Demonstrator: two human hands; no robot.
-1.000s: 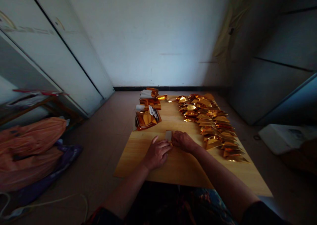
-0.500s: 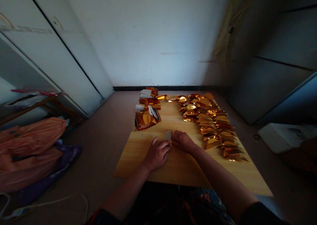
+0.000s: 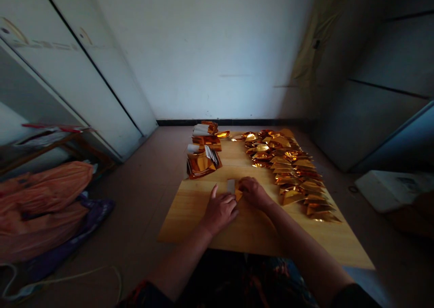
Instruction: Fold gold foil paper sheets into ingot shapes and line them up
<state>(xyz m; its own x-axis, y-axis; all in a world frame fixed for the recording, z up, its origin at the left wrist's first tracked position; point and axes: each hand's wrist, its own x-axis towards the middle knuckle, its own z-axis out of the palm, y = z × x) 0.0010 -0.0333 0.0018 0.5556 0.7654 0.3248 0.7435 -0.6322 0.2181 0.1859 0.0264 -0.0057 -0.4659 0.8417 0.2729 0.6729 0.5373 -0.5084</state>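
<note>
A small sheet of gold foil paper [image 3: 233, 188], white on its back, lies on the wooden board [image 3: 244, 226] between my two hands. My left hand [image 3: 219, 210] has its fingers curled, pinching the paper's near left side, thumb stretched out. My right hand [image 3: 253, 192] is closed over the paper's right edge, pressing it to the board. A long row of folded gold paper pieces [image 3: 291, 172] runs along the board's right side. Stacks of unfolded gold sheets [image 3: 202, 159] sit at the far left of the board.
The board rests on a tiled floor [image 3: 142, 195] near a white wall. Orange and purple bags [image 3: 40, 199] lie at the left by a white cabinet [image 3: 68, 73]. A white box [image 3: 389, 188] stands at the right. A cord [image 3: 68, 276] trails at lower left.
Both hands stay on the small paper; the fingers have shifted slightly and a gold corner of it now shows between them.
</note>
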